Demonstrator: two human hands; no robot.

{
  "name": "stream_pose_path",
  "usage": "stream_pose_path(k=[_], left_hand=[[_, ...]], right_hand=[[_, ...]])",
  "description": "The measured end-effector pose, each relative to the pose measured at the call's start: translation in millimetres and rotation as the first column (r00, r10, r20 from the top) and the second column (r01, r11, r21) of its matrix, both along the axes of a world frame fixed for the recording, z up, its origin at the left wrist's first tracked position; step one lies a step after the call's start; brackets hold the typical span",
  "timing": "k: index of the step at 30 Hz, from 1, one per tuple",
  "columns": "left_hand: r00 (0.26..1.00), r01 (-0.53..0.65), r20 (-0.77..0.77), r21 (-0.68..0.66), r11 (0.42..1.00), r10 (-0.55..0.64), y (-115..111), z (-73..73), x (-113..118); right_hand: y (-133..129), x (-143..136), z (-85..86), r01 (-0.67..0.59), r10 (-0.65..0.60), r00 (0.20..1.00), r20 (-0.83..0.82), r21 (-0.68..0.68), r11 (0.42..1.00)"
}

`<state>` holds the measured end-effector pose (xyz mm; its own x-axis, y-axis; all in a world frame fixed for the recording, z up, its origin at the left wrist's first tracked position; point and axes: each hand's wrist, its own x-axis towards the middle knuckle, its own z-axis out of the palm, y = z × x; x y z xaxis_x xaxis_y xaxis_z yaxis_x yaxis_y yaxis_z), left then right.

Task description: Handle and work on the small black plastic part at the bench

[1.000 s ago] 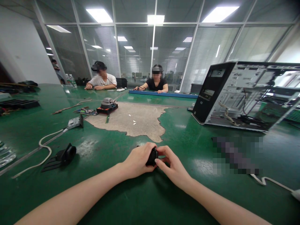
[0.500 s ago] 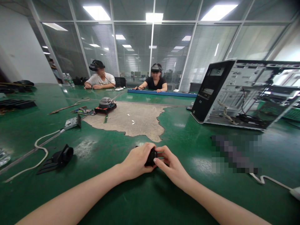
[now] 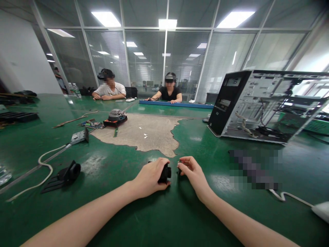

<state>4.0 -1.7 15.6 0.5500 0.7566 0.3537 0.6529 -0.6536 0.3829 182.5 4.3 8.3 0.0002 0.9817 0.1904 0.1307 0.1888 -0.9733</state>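
Note:
Near the middle of the green table [image 3: 144, 219], my left hand [image 3: 151, 175] is wrapped round a black device [image 3: 164, 174]. A short round part of the device sticks out toward the right, and much of its body is hidden by my palm. My right hand [image 3: 190, 171] is a little to the right, apart from the device. Its thumb and fingers pinch a small dark ring-like piece [image 3: 179, 168], seen nearly edge-on.
An open computer case [image 3: 228, 103] stands at the right, with a blurred-out object [image 3: 254, 169] in front of it. At the left lie a black bracket-like part [image 3: 69, 171] and a metal box [image 3: 79, 136]. Two people [image 3: 111, 90] sit across the table.
My right hand has moved right, away from the black device, with the small dark piece between its fingers. The round end of the device now shows. My left hand has hardly moved.

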Motion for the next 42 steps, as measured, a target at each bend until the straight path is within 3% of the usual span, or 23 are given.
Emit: stream_pose_path(k=[4, 7, 10, 17, 26, 33, 42], left_hand=[[1.000, 0.006, -0.006, 0.007, 1.000, -0.005, -1, 0.5, -1], [0.999, 0.037, -0.006, 0.025, 0.999, -0.037, -1, 0.4, -2], [0.999, 0.038, -0.005, 0.039, 0.999, -0.038, -2, -0.2, -2], [0.997, 0.075, -0.032, 0.047, 0.996, -0.073, -14, 5.3, -2], [0.999, 0.007, -0.038, 0.038, 0.999, -0.006, -19, 2.0, 0], [1.000, -0.015, 0.020, 0.043, 0.999, 0.014, -7, -5.0, 0], [0.999, 0.004, 0.045, 0.067, 0.998, -0.007, -2, -5.5, 3]], right_hand=[[-6, -7, -1.2, -0.253, 0.253, 0.967, -0.027, -0.017, 0.967], [-8, -13, 0.3, -0.349, 0.346, 0.937, -0.043, -0.118, 0.930], [-7, -15, 3.3, -0.336, 0.341, 0.940, 0.003, -0.153, 0.929], [-18, -17, 6.8, -0.318, 0.322, 0.938, 0.130, -0.050, 0.947], [-20, -21, -3.1, -0.303, 0.305, 0.951, 0.055, -0.047, 0.952], [-17, -15, -1.2, -0.425, 0.424, 0.905, -0.046, -0.019, 0.905], [-9, -14, -5.6, -0.355, 0.355, 0.935, -0.006, -0.017, 0.935]])
